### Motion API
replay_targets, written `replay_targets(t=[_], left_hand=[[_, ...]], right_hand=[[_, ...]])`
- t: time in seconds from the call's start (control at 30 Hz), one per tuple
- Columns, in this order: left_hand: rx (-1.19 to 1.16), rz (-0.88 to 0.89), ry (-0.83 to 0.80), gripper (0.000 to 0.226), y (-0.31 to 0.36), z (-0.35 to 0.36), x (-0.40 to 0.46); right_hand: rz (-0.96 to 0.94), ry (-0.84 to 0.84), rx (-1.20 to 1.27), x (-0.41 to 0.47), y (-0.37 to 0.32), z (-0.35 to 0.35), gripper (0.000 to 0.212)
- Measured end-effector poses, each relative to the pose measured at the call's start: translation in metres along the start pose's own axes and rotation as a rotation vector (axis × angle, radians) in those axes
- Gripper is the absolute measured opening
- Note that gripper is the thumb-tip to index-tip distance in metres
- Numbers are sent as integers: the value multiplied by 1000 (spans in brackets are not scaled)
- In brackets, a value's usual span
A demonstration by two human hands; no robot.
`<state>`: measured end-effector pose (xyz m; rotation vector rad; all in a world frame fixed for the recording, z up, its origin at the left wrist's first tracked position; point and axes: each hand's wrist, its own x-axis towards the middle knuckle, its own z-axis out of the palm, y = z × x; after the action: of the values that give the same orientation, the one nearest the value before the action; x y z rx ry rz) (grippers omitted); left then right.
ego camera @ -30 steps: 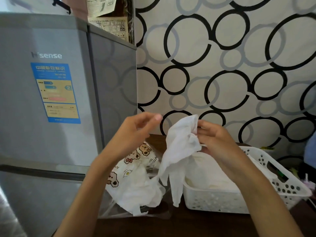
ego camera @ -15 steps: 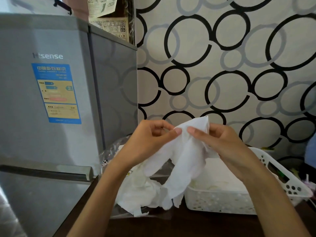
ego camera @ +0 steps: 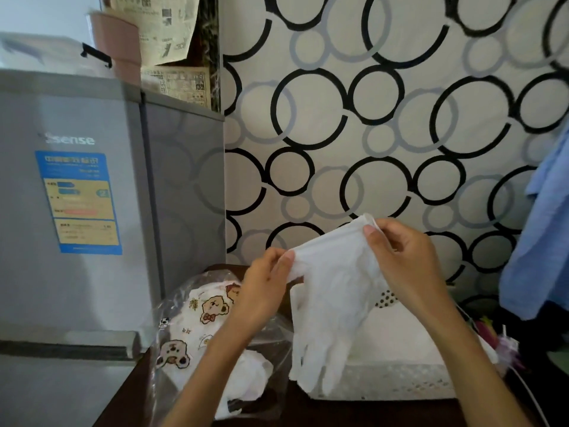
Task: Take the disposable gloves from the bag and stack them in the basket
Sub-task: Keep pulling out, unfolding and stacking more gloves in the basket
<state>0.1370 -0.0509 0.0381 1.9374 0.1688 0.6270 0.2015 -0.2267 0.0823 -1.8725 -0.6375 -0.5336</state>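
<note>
A thin white disposable glove [ego camera: 332, 291] hangs spread out in front of me, fingers pointing down. My left hand [ego camera: 264, 288] pinches the left corner of its cuff. My right hand [ego camera: 400, 260] pinches the right corner, higher up. Below the left hand lies the clear plastic bag [ego camera: 197, 331] printed with cartoon bears, with more white gloves [ego camera: 246, 377] inside. The white perforated basket [ego camera: 397, 380] stands to the right of the bag, holding a flat stack of white gloves [ego camera: 397, 331], partly hidden by the hanging glove and my right arm.
Bag and basket rest on a dark wooden table [ego camera: 338, 411]. A grey refrigerator [ego camera: 92, 211] stands close on the left. A wall with black circle pattern [ego camera: 369, 118] is behind. Blue cloth [ego camera: 542, 235] hangs at the right edge.
My left hand has taken hold of the glove's cuff, and both hands have pulled it apart, so the crumpled glove now hangs flat. The view has shifted to the left and down.
</note>
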Motion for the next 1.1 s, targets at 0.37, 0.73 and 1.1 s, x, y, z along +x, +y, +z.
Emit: replay_targets(t=[0.37, 0.73, 1.1], left_hand=[[217, 197, 412, 22, 26, -16, -3], [720, 153, -159, 22, 14, 29, 63], [882, 270, -128, 32, -20, 99, 82]], right_hand=[[73, -46, 369, -19, -14, 6, 16], [502, -326, 34, 5, 85, -23, 15], [500, -155, -387, 6, 144, -40, 24]])
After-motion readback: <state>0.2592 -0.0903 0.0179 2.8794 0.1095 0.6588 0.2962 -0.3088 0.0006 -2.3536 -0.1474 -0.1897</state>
